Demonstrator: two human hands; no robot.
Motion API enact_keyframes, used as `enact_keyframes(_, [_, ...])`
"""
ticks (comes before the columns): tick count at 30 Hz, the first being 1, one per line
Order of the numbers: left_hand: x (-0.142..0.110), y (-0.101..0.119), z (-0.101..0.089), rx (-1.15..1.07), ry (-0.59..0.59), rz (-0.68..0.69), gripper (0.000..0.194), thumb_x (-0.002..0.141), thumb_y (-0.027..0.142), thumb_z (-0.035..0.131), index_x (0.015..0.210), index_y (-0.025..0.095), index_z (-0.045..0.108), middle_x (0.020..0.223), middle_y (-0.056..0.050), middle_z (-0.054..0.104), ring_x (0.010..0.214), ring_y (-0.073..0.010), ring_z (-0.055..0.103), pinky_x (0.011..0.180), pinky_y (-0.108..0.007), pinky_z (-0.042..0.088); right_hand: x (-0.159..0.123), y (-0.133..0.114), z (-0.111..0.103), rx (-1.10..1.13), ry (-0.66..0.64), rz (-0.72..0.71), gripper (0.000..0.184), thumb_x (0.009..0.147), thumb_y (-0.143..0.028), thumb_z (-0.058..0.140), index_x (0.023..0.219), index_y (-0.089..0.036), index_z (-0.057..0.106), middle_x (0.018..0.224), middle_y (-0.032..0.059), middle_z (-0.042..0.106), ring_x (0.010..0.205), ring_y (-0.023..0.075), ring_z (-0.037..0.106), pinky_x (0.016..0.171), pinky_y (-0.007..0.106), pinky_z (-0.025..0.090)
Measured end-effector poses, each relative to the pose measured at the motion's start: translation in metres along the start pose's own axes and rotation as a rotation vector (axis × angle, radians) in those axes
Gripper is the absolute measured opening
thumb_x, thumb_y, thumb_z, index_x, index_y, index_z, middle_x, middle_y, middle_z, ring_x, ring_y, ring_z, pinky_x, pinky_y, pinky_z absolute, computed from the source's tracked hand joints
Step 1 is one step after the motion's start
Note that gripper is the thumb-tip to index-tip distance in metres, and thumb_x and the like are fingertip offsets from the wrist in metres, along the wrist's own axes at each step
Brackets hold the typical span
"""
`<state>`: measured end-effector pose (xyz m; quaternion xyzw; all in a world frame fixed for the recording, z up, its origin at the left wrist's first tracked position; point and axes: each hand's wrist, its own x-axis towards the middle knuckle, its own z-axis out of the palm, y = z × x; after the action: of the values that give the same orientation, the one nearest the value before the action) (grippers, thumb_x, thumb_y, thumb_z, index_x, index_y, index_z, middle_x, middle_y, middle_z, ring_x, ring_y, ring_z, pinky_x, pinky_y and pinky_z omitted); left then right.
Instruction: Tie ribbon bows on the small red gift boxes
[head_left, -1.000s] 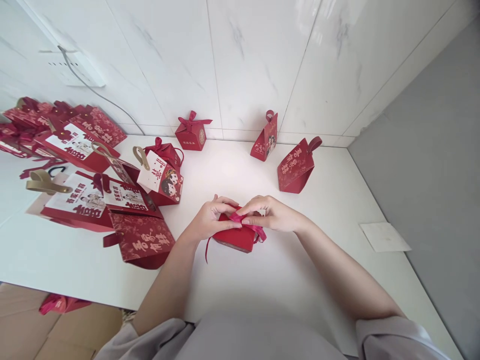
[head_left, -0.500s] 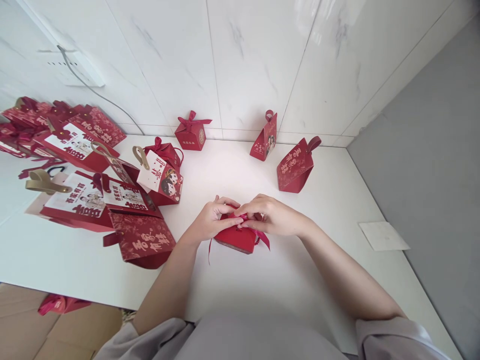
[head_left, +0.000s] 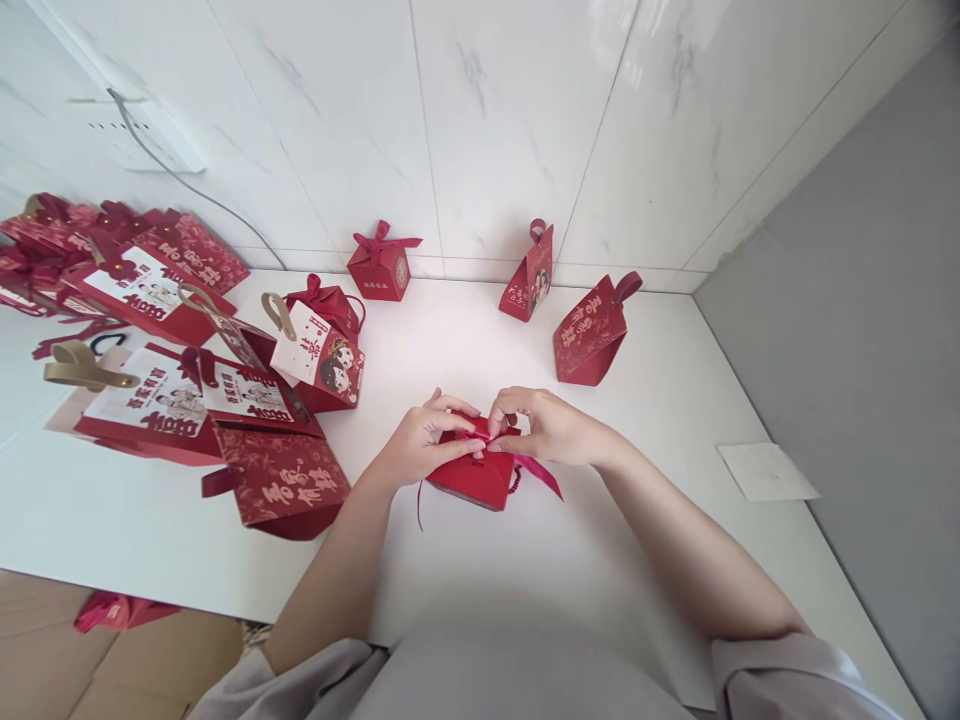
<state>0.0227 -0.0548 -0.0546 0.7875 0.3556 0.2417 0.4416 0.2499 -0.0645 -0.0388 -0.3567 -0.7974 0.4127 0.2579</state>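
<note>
A small red gift box (head_left: 480,482) rests on the white tabletop, between my forearms. At its top, my left hand (head_left: 427,438) has thumb and fingers closed on the red ribbon (head_left: 538,473). From the other side, my right hand (head_left: 541,428) pinches the ribbon between thumb and index finger, its other fingers curled. One ribbon tail trails to the right of the box, and a thin end hangs at the left. A twisted red cord (head_left: 515,480) shows at the box's right side. The knot itself is partly hidden by my fingertips.
Several red gift boxes with handles (head_left: 285,480) crowd the left side. A bow-topped box (head_left: 379,268) and two peaked boxes (head_left: 592,335) stand toward the tiled wall. At right lies a white square plate (head_left: 767,472). Below the left table edge is a cardboard box (head_left: 150,660).
My right hand has shifted slightly right, away from my left fingers. The ribbon tail on the right now reaches further out, and more of the box's top shows.
</note>
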Motion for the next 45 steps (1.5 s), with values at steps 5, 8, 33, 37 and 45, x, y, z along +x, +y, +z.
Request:
enact_keyframes(5, [0.0, 0.003, 0.001, 0.032, 0.006, 0.0, 0.015, 0.082, 0.035, 0.066, 0.08, 0.025, 0.076, 0.106, -0.003, 0.066, 0.104, -0.0175, 0.06, 0.12, -0.041, 0.004, -0.003, -0.01, 0.0, -0.014, 0.054, 0.01, 0.013, 0.089, -0.024, 0.059, 0.094, -0.023, 0.071, 0.089, 0.0019, 0.066, 0.073, 0.0127, 0.059, 0.069, 0.026, 0.045])
enact_keyframes(8, [-0.001, 0.007, 0.003, 0.069, 0.023, -0.007, 0.015, 0.081, 0.037, 0.067, 0.078, 0.024, 0.075, 0.103, -0.002, 0.066, 0.104, -0.0172, 0.06, 0.12, -0.043, 0.003, -0.005, -0.017, 0.006, -0.128, 0.126, 0.004, 0.016, 0.09, -0.021, 0.057, 0.089, -0.022, 0.073, 0.082, 0.0011, 0.066, 0.066, 0.011, 0.057, 0.066, 0.025, 0.043])
enact_keyframes(33, [-0.002, 0.012, 0.007, -0.109, -0.001, -0.029, 0.018, 0.082, 0.034, 0.066, 0.088, 0.021, 0.056, 0.092, -0.002, 0.075, 0.095, -0.0181, 0.068, 0.119, -0.044, -0.001, -0.006, -0.019, 0.003, -0.085, 0.047, 0.12, 0.014, 0.089, -0.026, 0.056, 0.085, -0.021, 0.069, 0.083, 0.0012, 0.066, 0.073, 0.0139, 0.057, 0.068, 0.026, 0.043])
enact_keyframes(37, [-0.003, 0.012, 0.004, -0.091, -0.008, -0.022, 0.015, 0.087, 0.035, 0.058, 0.092, 0.021, 0.057, 0.083, -0.001, 0.075, 0.095, -0.0193, 0.068, 0.119, -0.045, 0.001, -0.004, -0.014, 0.002, 0.059, 0.047, 0.157, 0.014, 0.087, -0.024, 0.058, 0.085, -0.021, 0.071, 0.084, -0.0002, 0.07, 0.073, 0.0138, 0.06, 0.071, 0.027, 0.046])
enact_keyframes(45, [-0.002, 0.013, 0.003, -0.138, -0.033, -0.053, 0.022, 0.087, 0.035, 0.056, 0.074, 0.018, 0.05, 0.111, -0.007, 0.069, 0.097, -0.0187, 0.065, 0.119, -0.046, 0.005, -0.006, -0.015, -0.003, 0.152, 0.001, 0.231, 0.021, 0.09, -0.031, 0.052, 0.086, -0.02, 0.069, 0.077, 0.0001, 0.068, 0.062, 0.0129, 0.061, 0.06, 0.025, 0.048])
